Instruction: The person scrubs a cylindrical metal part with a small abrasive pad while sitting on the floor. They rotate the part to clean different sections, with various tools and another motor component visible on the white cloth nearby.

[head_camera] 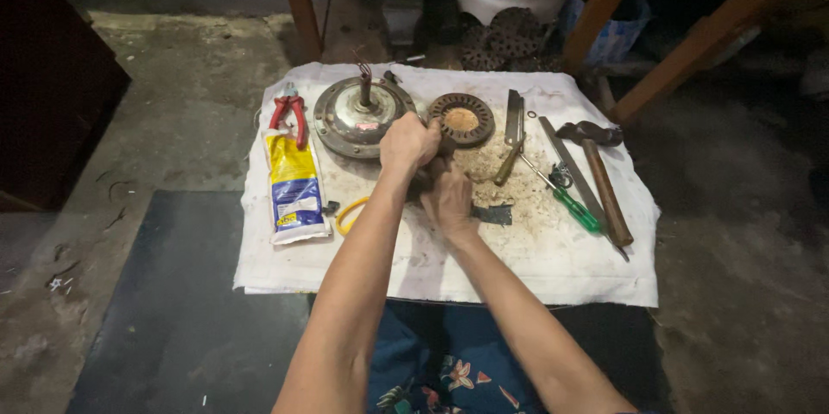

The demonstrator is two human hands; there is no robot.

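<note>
From the head camera I look down on a small desk (259,276) covered by a white cloth (518,267). My left hand (409,141) and right hand (448,200) are pressed close together near the middle of it, both curled shut around a dark part that I can barely see between the fingers; what it is, I cannot tell. The left hand sits just in front of the round metal motor housing (350,116), touching its edge, and beside the ring-shaped stator core (462,119). Brownish dust lies on the cloth around the hands. To the left lie red-handled pliers (289,113), a yellow and blue tube (294,188) and a yellow ring (348,215). To the right lie a chisel (511,133), a green-handled screwdriver (572,203), a flat file (572,174) and a hammer (600,176), all well apart from my hands
</note>
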